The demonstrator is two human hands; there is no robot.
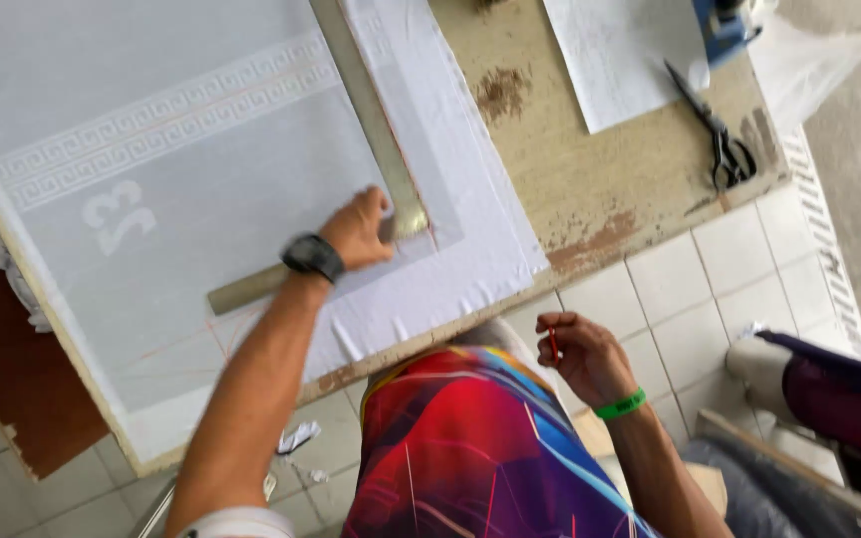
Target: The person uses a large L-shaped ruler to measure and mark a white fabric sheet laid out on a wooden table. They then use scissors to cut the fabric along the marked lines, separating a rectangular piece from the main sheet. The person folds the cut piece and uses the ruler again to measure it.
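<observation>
The left hand (359,231) lies palm down on a metal L-square ruler (371,130), fingers spread a little and pressing near the corner where its two arms meet; a black watch (313,257) sits on that wrist. One arm of the ruler runs up and away from the hand to the top edge of the view, where it is cut off; the other passes under the wrist and ends just beyond it. Beneath the hand is white fabric (201,179) with a woven border band and faint red lines drawn below the wrist, though they are hard to make out. The fabric covers a worn table (590,189) whose far part is out of frame.

The right hand (582,354) hangs off the table edge, well apart from the left, fingers curled around a thin red marking tool (553,344), probably a pencil; most of it is hidden in the grip. A green band (620,403) circles that wrist. Black scissors (717,134) lie far beyond this hand, near the table's corner
</observation>
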